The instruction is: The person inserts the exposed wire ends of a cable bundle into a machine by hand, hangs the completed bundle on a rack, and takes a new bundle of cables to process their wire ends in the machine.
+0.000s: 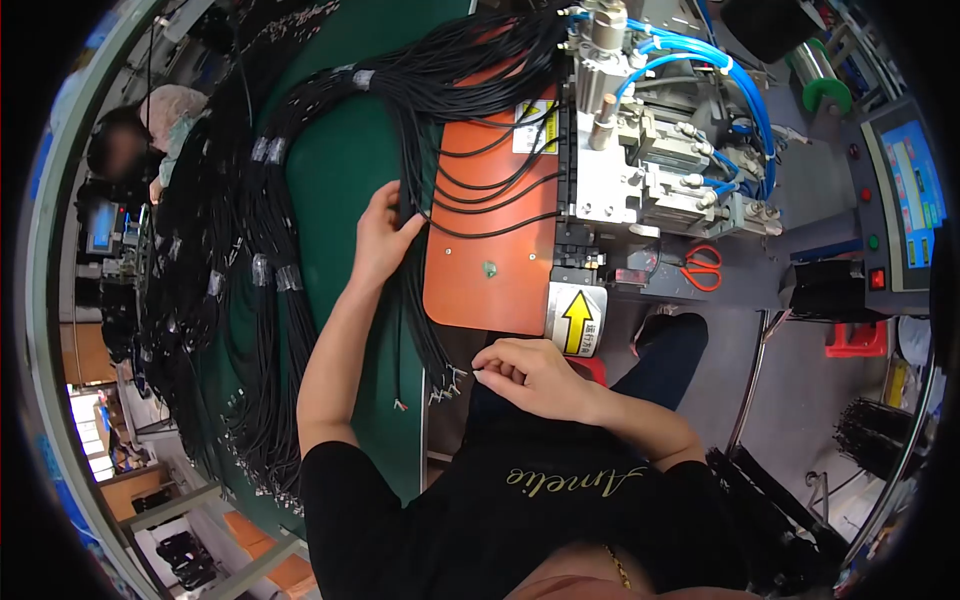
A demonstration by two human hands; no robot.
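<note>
My left hand [383,240] is at a hanging bundle of black cables [408,150], its thumb and fingers curled about some of them. Part of its fingers is hidden by the cables. Below, the stripped cable ends [445,388] hang at the table's edge, close to my right hand [530,375]. That hand is closed, thumb against curled fingers; whatever it may pinch is too small to make out. Ahead of both hands lies an orange plate [490,285], crossed by several single black cables [490,208] that run into the metal machine [605,180].
More tied cable bundles [265,200] cover the green table [335,210] on the left. Red-handled scissors [702,268] lie right of the machine, near a control panel [905,190]. A yellow arrow label [578,320] marks the plate's corner. Another person [170,120] sits far left.
</note>
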